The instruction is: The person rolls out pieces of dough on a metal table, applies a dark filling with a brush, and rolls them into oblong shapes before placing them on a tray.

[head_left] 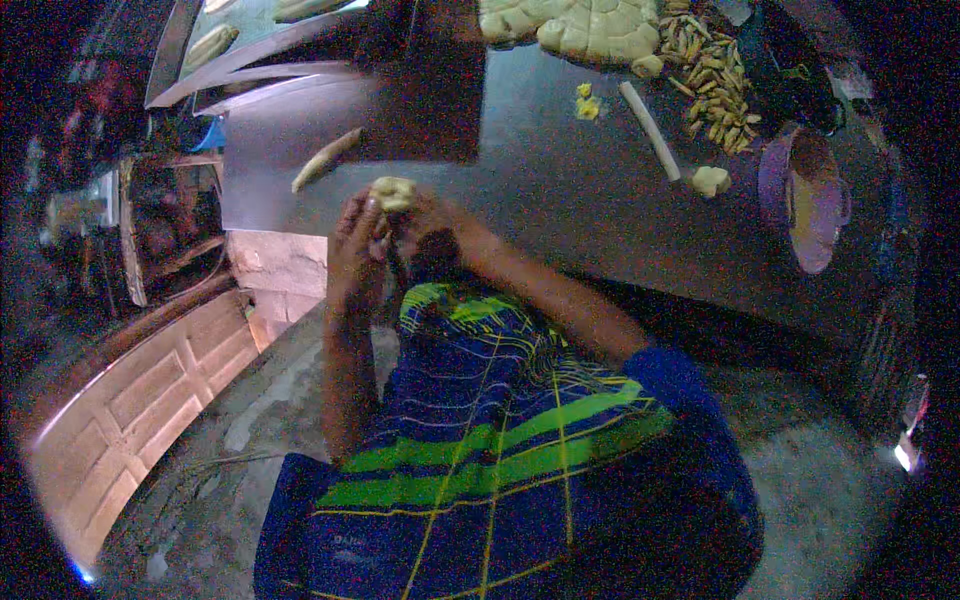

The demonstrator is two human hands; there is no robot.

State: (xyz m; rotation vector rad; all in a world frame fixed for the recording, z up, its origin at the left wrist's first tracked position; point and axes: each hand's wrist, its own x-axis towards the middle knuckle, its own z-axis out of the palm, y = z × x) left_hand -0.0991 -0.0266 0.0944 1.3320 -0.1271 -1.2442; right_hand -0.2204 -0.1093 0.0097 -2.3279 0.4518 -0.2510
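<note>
Near the front edge of the metal table, my two hands are together around a lump of pale dough [393,193]. My left hand [359,222] has its fingers curled against the dough's left side. On the other side my right hand [432,222] grips it too, its fingers partly hidden and a little blurred. Just beyond my left hand lies a long, tapered dough roll [328,160]. Further right are a thin white rod [650,130], a small yellow dab [588,103] that looks soft, and a small loose dough lump [711,180].
A wide slab of dough pieces [600,28] lies at the far side, beside a heap of pale brown strips [715,85]. The purple tub [772,180] stands at the table's right. Far left, a metal tray [165,65] bears shaped rolls. A wooden panel [165,405] is at lower left.
</note>
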